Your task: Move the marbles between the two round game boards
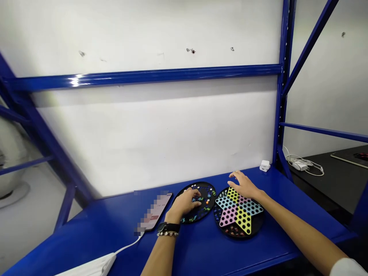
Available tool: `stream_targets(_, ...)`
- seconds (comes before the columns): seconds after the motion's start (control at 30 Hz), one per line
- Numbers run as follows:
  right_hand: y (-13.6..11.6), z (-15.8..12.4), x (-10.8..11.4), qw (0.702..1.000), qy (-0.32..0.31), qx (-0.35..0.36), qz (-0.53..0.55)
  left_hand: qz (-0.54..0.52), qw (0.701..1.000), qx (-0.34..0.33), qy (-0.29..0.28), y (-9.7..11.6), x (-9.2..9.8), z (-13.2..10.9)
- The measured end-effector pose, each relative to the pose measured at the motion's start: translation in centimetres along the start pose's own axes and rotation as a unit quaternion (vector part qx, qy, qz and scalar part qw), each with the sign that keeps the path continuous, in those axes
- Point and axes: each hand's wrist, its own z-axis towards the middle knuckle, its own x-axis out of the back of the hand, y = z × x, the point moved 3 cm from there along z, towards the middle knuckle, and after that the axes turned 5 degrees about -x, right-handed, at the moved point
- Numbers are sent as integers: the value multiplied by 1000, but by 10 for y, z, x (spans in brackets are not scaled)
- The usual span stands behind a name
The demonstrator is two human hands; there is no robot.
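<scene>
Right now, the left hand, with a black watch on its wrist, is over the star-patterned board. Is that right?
Wrong place: the head view shows the left hand, black watch on its wrist, over the round black tray beside the star-patterned board.

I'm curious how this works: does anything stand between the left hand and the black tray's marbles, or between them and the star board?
Nothing visible blocks the left hand from the marbles on the tray. The star board is close beside it, nothing visible between, though the right hand is over the board's far side.
</scene>
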Motion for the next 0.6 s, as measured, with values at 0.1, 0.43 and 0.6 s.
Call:
stream_targets(0.1,12,6,-12,1000,-4,-24,8,-26,1000,1,-3,-4,-1,1)
stream_targets(0.43,20,6,-12,983,45,-39,171,-175,979,-23,104,-7,4,12)
stream_targets(0.6,-18,9,-37,852,-139,-179,471,-295,927,-67,221,44,27,13)
